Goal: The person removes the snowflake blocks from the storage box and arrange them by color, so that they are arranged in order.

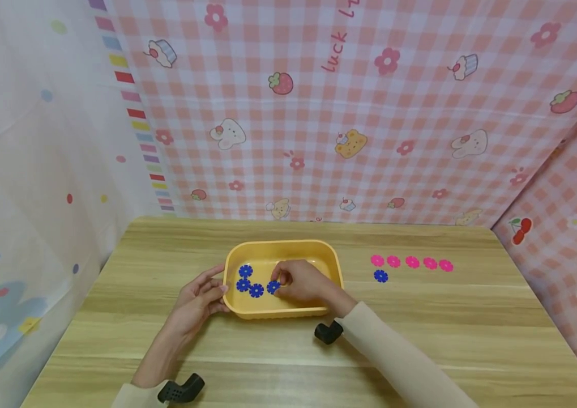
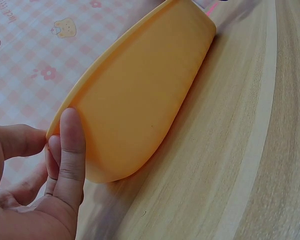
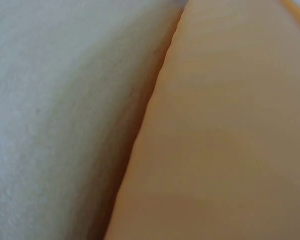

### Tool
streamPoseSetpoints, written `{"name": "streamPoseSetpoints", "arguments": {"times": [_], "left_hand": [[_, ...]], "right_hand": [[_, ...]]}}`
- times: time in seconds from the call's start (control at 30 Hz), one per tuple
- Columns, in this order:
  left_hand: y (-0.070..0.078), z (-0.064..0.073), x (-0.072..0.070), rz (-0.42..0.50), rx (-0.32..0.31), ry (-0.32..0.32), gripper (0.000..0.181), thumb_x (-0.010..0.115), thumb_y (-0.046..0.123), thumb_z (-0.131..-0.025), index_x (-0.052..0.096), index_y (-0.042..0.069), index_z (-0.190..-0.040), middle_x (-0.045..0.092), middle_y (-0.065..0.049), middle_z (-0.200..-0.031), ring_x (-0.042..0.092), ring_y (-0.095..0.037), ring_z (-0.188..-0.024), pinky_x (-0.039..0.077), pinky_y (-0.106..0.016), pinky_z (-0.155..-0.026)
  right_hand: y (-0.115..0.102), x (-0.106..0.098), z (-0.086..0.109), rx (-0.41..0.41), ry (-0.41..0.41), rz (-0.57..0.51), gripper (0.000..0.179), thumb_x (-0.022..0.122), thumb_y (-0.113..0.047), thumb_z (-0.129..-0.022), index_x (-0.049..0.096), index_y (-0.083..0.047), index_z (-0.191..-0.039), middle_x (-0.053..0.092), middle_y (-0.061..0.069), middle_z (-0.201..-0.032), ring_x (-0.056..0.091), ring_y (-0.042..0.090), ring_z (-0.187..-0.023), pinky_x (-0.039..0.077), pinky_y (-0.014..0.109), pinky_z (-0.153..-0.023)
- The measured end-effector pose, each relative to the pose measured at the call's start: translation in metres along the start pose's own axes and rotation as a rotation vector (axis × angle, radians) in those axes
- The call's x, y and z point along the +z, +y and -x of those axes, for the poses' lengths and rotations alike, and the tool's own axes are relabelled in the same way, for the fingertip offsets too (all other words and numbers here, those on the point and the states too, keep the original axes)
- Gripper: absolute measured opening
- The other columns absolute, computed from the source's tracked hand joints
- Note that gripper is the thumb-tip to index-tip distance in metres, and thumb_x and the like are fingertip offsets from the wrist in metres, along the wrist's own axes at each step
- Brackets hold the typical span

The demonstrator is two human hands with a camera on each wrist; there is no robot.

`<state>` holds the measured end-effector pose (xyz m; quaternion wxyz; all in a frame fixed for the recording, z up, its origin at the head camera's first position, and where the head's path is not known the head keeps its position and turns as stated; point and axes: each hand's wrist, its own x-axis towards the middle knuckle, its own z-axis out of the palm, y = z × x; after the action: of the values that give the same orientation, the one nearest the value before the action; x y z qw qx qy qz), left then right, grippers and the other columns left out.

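A yellow plastic box (image 1: 280, 313) sits on the table. My left hand (image 1: 196, 303) grips its left end, thumb on the rim; the left wrist view shows the fingers (image 2: 71, 150) at the box's outer wall. Reaching over the near side, my right hand (image 1: 302, 280) pinches a blue notched, flower-shaped disc (image 1: 272, 288) inside the box. Several more blue discs (image 1: 256, 290) lie left of it on the box floor. In the right wrist view, only the pale sleeve (image 3: 65, 120) and the box's outer wall (image 3: 215, 125) show, and the hand is hidden.
Right of the box, several pink discs (image 1: 413, 262) lie in a row on the wooden table (image 1: 451, 334), with a single blue disc (image 1: 381, 276) below the row's left end. A checked cloth (image 1: 319, 187) hangs behind the table. Black wrist mounts (image 1: 329, 332) stick out near both sleeves.
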<state>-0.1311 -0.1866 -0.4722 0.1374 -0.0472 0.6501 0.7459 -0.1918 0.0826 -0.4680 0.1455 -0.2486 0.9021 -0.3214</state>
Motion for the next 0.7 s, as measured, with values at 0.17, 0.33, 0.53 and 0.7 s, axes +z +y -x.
{"name": "streamPoseSetpoints", "arguments": {"times": [0.17,0.33,0.53,0.7], "left_hand": [[0.002,0.001,0.000,-0.006,-0.001,-0.006,0.059,0.060,0.000,-0.099,0.041,0.008,-0.155,0.059,-0.010,-0.112,0.066,-0.016,-0.082,0.065,-0.029,-0.075],[0.002,0.002,-0.001,-0.001,0.000,-0.015,0.059,0.060,0.000,-0.100,0.040,0.007,-0.155,0.059,-0.009,-0.111,0.066,-0.016,-0.083,0.065,-0.029,-0.075],[0.001,0.002,-0.001,0.011,-0.006,-0.018,0.059,0.060,0.000,-0.100,0.040,0.008,-0.155,0.060,-0.010,-0.113,0.067,-0.016,-0.083,0.065,-0.029,-0.075],[0.001,0.002,-0.001,0.005,-0.005,-0.019,0.059,0.060,0.001,-0.100,0.040,0.008,-0.155,0.060,-0.010,-0.113,0.066,-0.016,-0.083,0.064,-0.029,-0.075]], "right_hand": [[0.001,0.000,0.000,0.000,0.011,-0.032,0.021,0.082,-0.014,-0.086,0.068,-0.018,-0.102,0.064,0.001,-0.091,0.054,0.012,-0.080,0.048,0.025,-0.073],[0.002,-0.002,0.001,0.002,0.022,-0.077,0.021,0.080,-0.010,-0.087,0.067,-0.019,-0.101,0.065,-0.002,-0.090,0.057,0.013,-0.080,0.050,0.025,-0.071],[0.002,-0.006,0.003,0.000,0.014,-0.107,0.014,0.071,-0.007,-0.091,0.068,-0.017,-0.101,0.065,-0.004,-0.083,0.057,0.011,-0.074,0.049,0.023,-0.066],[-0.001,-0.010,0.007,0.020,0.023,-0.146,0.014,0.066,-0.005,-0.093,0.069,-0.016,-0.101,0.066,-0.003,-0.082,0.058,0.012,-0.072,0.049,0.023,-0.061]]}}
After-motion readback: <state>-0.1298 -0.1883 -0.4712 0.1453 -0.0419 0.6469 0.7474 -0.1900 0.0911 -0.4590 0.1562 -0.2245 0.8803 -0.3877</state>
